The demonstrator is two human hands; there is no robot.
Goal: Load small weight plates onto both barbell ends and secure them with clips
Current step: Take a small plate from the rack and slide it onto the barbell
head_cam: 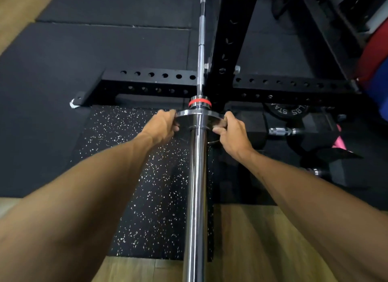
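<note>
Upper left of frame: dark rubber floor mats (84,50); a speckled mat (147,176) sits below centre.

Left hand (161,127), just left of centre: fingers curled round the left rim of the small weight plate (190,114), clamped on it.

Centre: barbell sleeve (196,187) runs from the bottom edge up through the plate's bore. Plate is threaded on, just short of the red-ringed collar (199,102); contact between them can't be confirmed. Black rack upright (233,40) rises just right of the bar shaft.

Right hand (234,132), right of centre: fingers wrapped round the plate's right rim, clamped likewise.

Far right: dumbbells (315,134) and a larger plate (287,110) on the floor.

Judgement: step in hand is seating the first plate on this end. Next move calls for an even two-handed push until it sits flush against the collar, then fetching a clip. No clip visible in frame. Far end of the bar out of view; state unknown.
</note>
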